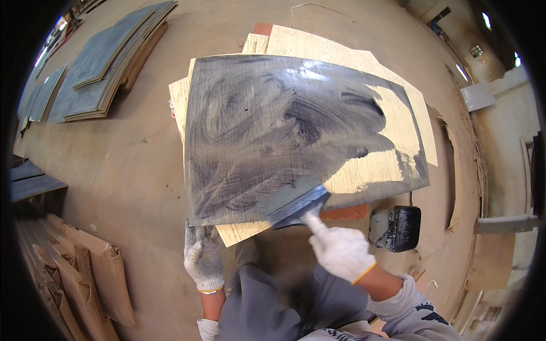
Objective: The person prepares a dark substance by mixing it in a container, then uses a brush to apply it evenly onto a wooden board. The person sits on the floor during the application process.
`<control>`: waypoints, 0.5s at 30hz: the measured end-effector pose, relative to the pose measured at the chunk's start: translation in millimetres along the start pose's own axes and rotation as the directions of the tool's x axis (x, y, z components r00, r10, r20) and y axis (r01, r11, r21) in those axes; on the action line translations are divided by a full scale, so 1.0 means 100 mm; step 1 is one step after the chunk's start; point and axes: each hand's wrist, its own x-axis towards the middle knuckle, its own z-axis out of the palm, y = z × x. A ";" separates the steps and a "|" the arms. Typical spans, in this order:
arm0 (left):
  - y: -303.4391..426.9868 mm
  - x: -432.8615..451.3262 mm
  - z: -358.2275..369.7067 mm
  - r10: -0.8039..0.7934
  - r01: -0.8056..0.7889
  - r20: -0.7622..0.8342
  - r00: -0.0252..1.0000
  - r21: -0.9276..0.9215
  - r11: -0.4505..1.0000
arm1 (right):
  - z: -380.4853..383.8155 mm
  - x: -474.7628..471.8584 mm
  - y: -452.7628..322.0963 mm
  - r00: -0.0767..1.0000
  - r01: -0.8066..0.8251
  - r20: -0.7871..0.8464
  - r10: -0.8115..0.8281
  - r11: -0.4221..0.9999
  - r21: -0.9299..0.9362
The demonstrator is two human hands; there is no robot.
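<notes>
My right hand [341, 251], in a white glove with an orange cuff edge, grips a wide-bladed spreader [298, 206]. The blade rests on the near part of a wood-grain sheet [367, 170] smeared with dark coating. Streaks of dark coating cover most of the sheet; pale grain shows at its right. At its near left corner is my left hand [204, 260], in a knitted glove, its fingertips hidden under the edge, so its hold cannot be told. More pale wood-grain sheets [315, 42] are stacked askew beneath.
A dark-stained container [405, 228] stands right of the stack, near a reddish board [345, 212]. Grey panels [98, 55] lie stacked at the upper left. Brown paper-wrapped packages [102, 273] lean at the lower left. At the right is a wall [507, 123].
</notes>
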 end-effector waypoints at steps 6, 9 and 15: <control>-0.06 0.01 0.15 0.022 -0.025 0.032 0.999 0.072 0.997 | -0.07 -0.18 0.95 0.956 -0.289 -0.053 0.290 0.957 0.028; -0.09 0.04 0.09 0.034 -0.037 0.046 0.998 0.049 0.998 | -0.01 -0.23 0.37 0.986 -0.146 0.092 0.140 0.987 0.067; -0.14 0.04 0.09 0.033 -0.038 0.076 0.997 0.068 0.997 | 0.07 -0.35 0.99 0.967 -0.253 -0.015 0.254 0.967 0.030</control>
